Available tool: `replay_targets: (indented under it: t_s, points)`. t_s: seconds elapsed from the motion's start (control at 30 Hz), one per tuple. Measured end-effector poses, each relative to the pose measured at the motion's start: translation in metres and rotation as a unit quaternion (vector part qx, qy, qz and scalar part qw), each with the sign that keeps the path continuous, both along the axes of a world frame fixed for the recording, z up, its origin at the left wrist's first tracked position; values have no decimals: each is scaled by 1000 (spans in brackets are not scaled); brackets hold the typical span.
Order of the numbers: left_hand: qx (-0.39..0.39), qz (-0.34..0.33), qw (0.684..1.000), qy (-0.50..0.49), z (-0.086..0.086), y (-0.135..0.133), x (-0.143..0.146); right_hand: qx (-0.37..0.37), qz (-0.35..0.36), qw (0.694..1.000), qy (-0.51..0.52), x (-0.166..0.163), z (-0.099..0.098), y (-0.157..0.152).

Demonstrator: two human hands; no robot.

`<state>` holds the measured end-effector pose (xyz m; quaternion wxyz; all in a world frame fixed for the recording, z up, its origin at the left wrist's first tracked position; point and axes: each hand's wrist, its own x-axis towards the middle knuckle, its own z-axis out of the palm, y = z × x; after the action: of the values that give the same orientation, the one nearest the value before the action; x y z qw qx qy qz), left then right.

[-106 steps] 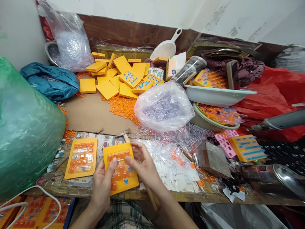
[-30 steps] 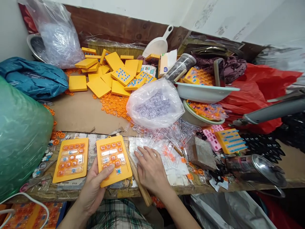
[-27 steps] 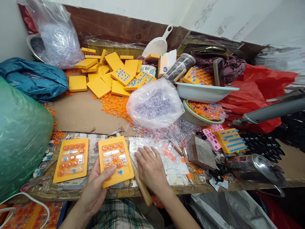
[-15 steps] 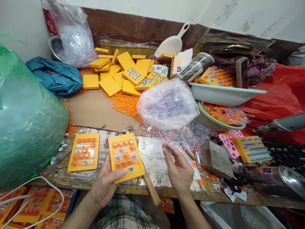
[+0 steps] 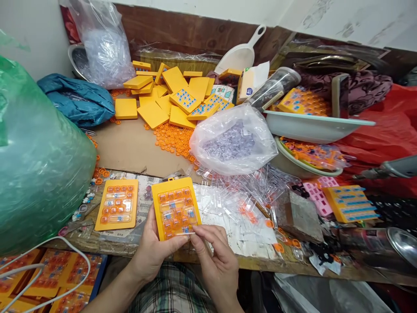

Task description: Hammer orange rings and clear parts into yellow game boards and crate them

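Note:
My left hand (image 5: 156, 252) grips the lower left edge of a yellow keypad panel (image 5: 176, 208) with orange and clear keys, thumb on its front. My right hand (image 5: 216, 256) pinches a small clear plastic piece (image 5: 186, 233) against the panel's lower edge, fingers closed together. A second yellow keypad panel (image 5: 116, 210) lies flat on the bench to the left. Loose clear plastic pieces (image 5: 237, 195) are scattered just to the right of the hands.
A clear bag of plastic parts (image 5: 233, 141) sits behind. Yellow covers (image 5: 169, 95) and orange rings (image 5: 172, 139) are piled at the back. A big green bag (image 5: 35, 161) stands left. White basins (image 5: 312, 126) and a wood block (image 5: 301, 211) are right. A tray of panels (image 5: 48, 282) lies below.
My right hand left the clear pieces on the bench and came back to the panel's lower edge with a small clear piece. My left hand kept hold of the panel.

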<state>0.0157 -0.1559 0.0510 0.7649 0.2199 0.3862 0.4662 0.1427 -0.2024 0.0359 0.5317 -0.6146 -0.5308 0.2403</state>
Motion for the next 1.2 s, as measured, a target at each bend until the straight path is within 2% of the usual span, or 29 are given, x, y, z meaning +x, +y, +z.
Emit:
replay_targets:
  t_s: [0.1,0.17,0.27,0.33,0.47,0.57,0.73,0.9,1.03,1.13,1.2]
  points:
    - [6,13,1000,27,0,-1,1,-3,-56,998,29,-1,-6,0]
    - [4,20,999,45,0,-1,1,-36,-73,990,119,-3,-8,2]
    - [7,29,997,67,-1,0,0,-114,0,949,294,-7,-6,7]
    - [14,24,997,73,-1,1,-2,-141,44,920,362,-9,-4,9]
    - [28,-10,998,62,0,2,-8,-137,43,910,389,-12,0,12]
    - [34,-6,996,82,0,2,-11,-135,41,906,399,-14,0,14]
    - [35,4,996,84,-3,2,-9,-121,3,912,392,-19,-5,16]
    - [5,75,996,58,-8,2,-2,-129,3,910,395,-20,-8,20]
    - [4,89,992,87,-1,6,-19,-157,77,930,322,-24,-3,32]
    - [24,81,984,158,6,18,-53,-156,175,951,200,-40,-2,50]
    - [51,82,971,220,5,30,-80,-147,221,959,97,-57,-5,62]
